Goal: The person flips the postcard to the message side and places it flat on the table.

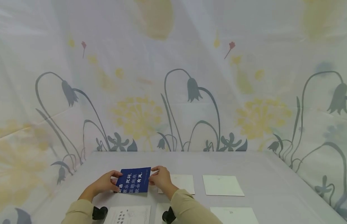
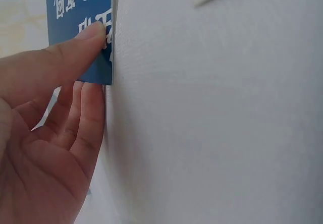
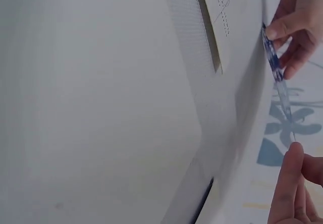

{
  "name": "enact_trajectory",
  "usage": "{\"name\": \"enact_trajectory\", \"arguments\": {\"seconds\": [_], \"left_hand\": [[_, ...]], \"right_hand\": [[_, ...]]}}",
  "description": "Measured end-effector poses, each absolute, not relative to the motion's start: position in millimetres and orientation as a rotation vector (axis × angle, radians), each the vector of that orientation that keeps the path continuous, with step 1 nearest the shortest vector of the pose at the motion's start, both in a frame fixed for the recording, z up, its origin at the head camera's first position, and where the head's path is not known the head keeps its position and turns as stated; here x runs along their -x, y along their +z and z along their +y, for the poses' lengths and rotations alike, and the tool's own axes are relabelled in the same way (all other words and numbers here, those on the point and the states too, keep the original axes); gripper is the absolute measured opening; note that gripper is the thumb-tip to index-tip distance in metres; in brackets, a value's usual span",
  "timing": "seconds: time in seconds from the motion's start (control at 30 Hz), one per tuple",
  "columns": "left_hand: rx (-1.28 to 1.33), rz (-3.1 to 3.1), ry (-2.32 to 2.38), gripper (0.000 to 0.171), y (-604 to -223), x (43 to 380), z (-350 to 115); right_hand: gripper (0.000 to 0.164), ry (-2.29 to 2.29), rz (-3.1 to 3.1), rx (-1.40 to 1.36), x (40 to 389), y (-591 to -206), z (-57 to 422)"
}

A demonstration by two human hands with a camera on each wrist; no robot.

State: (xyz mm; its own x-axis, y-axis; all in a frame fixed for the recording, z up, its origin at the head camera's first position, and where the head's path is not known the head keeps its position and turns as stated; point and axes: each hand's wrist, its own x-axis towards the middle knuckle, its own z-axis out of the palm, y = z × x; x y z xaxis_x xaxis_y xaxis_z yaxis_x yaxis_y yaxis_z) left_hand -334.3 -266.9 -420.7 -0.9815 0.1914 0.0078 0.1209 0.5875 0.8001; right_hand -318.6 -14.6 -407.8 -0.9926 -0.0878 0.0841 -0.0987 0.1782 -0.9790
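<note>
A dark blue card [image 1: 139, 183] printed with white and paler Chinese characters is held between both hands over the left part of the table. My left hand [image 1: 101, 183] pinches its left edge, thumb [image 2: 91, 35] on the printed face and the other fingers behind. At the opposite edge, my right hand [image 1: 163, 180] pinches the card's right side between thumb and fingertips. The right wrist view shows the card [image 3: 275, 62] almost edge-on, tilted, stretching from the left hand [image 3: 298, 27] toward the right fingertips [image 3: 295, 151].
White cards lie on the pale table [image 1: 274, 193]: one partly behind the right hand [image 1: 185, 183], another farther right [image 1: 223, 185], and one nearer [image 1: 235, 215]. A white sheet with print and a drawing [image 1: 131, 214] lies between the forearms. A flowered curtain [image 1: 179, 124] closes off the back.
</note>
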Motion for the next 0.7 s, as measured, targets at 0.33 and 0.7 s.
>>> {"name": "enact_trajectory", "arguments": {"seconds": [0.33, 0.7], "left_hand": [[-0.12, 2.801, 1.526, 0.035, -415.3, 332.0, -266.6], [0.013, 2.655, 1.759, 0.035, -415.8, 333.1, -269.7]], "right_hand": [[0.001, 2.04, -2.372, -0.149, 321.3, -408.0, -13.4], [0.009, 2.117, -2.356, -0.166, 322.9, -407.5, -7.4]]}}
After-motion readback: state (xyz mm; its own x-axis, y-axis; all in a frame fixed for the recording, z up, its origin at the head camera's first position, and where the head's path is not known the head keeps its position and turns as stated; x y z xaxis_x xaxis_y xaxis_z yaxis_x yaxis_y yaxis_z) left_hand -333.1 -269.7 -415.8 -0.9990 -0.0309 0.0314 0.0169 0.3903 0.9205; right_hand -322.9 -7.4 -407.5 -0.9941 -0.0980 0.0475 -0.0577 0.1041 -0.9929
